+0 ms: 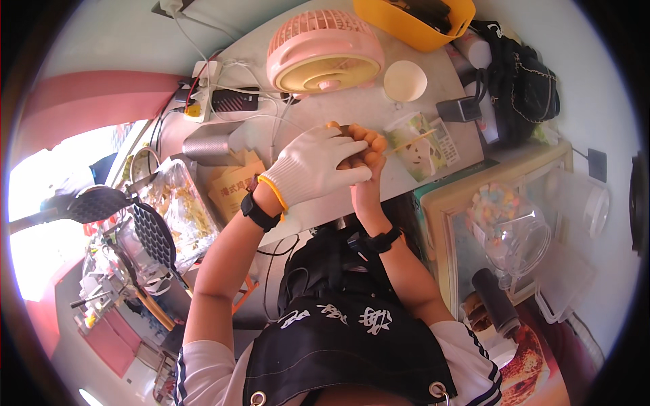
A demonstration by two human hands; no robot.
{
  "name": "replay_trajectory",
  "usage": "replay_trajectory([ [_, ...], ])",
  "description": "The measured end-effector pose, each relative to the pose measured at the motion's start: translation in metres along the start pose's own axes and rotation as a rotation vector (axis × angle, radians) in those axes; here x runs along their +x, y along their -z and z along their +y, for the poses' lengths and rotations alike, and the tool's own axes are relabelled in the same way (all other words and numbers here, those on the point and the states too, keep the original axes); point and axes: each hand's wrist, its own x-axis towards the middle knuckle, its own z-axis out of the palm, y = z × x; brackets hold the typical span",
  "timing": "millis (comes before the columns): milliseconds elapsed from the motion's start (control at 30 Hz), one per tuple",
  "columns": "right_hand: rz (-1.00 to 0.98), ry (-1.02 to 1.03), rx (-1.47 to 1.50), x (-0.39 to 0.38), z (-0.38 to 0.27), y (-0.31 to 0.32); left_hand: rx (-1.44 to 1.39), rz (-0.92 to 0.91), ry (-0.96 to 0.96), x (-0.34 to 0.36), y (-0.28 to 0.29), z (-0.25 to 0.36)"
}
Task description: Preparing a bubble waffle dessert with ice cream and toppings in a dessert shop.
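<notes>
A golden-brown bubble waffle (374, 143) is held between my two hands above the white table. My left hand (313, 168), in a white knitted glove with an orange cuff, curves its fingers over the waffle's near side. Bare, my right hand (366, 195) grips it from the right, its fingers mostly hidden behind the waffle. A thin wooden skewer (414, 140) lies just right of the waffle, over a printed packet with a panda picture (421, 157).
A pink fan (326, 57) and a white paper cup (405, 81) stand beyond my hands. Yellow basket (423, 30) at the back; cables and a power strip (200, 91) back left. Left are honeycomb-patterned pans (154, 233). Right, a clear tub of colourful pieces (504, 220) sits on a glass-topped cabinet (440, 203).
</notes>
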Motion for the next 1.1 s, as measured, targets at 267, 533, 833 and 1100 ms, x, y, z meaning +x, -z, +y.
replay_trajectory([
  [267, -0.016, 0.006, 0.057, 0.001, 0.005, 0.001, -0.027, -0.007, 0.029, 0.0, 0.004, 0.002],
  [533, 0.064, -0.006, -0.078, 0.002, 0.02, 0.018, -0.016, 0.198, 0.001, -0.002, 0.013, 0.014],
  [833, 0.13, -0.006, -0.24, -0.007, 0.011, 0.016, -0.157, 0.384, 0.095, -0.023, 0.012, 0.003],
  [1100, 0.308, 0.064, -0.328, -0.029, -0.007, 0.007, -0.466, 0.517, 0.412, -0.042, 0.018, 0.01],
])
